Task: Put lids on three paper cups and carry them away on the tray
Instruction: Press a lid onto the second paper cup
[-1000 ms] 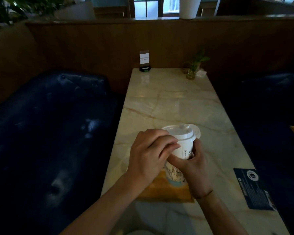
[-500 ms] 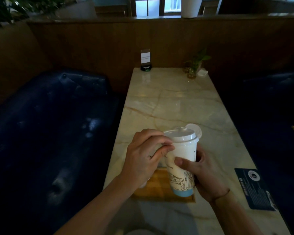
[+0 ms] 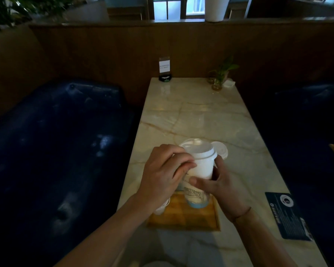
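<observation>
Nearest us, a square wooden tray (image 3: 183, 218) lies on the veined cream marble table (image 3: 197, 116); above it we hold a tall white paper cup with a line drawing and a blue base (image 3: 198, 191), its foot seemingly just above or barely on the tray, which we cannot tell; our right hand (image 3: 223, 186) is wrapped round the cup's body from the right with the thumb across its front; our left hand (image 3: 162, 176) is curled, fingertips pinched at the rim of the white domed plastic lid (image 3: 198, 151) that sits on the cup; to seat the lid well, we judge that the right hand should brace the cup without squeezing the wall out of round, while the left presses down and works round the rim until every part has snapped under; part of a second white cup or lid (image 3: 163, 208) peeps from under our left wrist at the tray's left edge; beyond the held cup a loose white lid (image 3: 221, 152) lies on the table; a dark blue printed card (image 3: 286, 214) lies to the right; farther off stand a small sign holder (image 3: 164, 69) and a little glass vase with a green plant (image 3: 219, 79).
</observation>
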